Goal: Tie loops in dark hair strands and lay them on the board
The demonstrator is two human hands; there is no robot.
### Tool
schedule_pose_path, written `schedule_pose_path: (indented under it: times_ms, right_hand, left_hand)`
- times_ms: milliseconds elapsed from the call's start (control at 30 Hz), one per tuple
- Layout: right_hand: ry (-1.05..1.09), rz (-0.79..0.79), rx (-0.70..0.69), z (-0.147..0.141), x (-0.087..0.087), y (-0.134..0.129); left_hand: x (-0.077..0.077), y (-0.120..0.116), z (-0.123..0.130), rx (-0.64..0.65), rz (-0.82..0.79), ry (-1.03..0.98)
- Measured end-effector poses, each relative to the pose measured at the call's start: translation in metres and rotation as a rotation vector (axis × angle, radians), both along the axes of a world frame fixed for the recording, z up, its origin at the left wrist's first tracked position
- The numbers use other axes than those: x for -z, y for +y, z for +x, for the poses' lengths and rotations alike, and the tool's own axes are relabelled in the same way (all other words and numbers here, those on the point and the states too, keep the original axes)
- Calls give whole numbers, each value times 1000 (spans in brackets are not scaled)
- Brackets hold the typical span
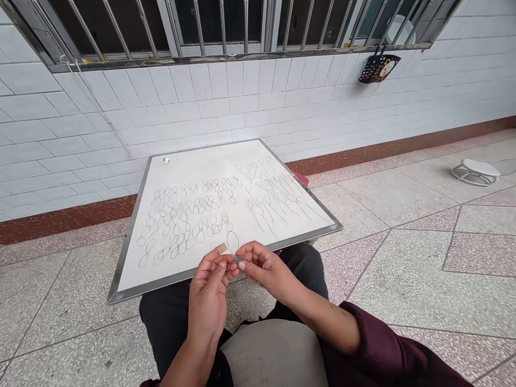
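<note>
A thin wire loop (233, 232) stands up between my hands, just in front of the table's near edge. My left hand (212, 287) pinches the lower part of the wire between thumb and fingers; a tan strip (222, 248) is wrapped around one of its fingertips. From the other side, my right hand (268, 269) has thumb and forefinger closed on the same wire near the crossing below the loop. Rows of wire figure-eights (180, 246) lie on the left of the white tabletop (193, 161). Single loops with long tails (268, 207) are spread on the right.
A small red-and-white item (166, 160) lies near the table's far left corner. The table stands against a white tiled wall (217, 107) under a barred window. A black patterned bag (377, 68) hangs at right. A low white stool (479, 169) stands on the floor.
</note>
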State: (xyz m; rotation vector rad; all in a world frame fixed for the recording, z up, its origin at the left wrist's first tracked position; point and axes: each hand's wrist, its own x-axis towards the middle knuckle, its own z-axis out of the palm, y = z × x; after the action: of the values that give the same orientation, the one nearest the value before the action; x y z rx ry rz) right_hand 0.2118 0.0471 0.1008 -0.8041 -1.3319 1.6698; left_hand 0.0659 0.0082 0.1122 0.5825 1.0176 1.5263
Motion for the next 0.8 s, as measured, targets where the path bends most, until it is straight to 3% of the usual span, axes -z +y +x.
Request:
schedule_pose_path:
  times_ms: [800]
  right_hand:
    - [52, -180, -59, -1, 4, 1]
  left_hand:
    - [0, 1, -3, 28, -40, -3]
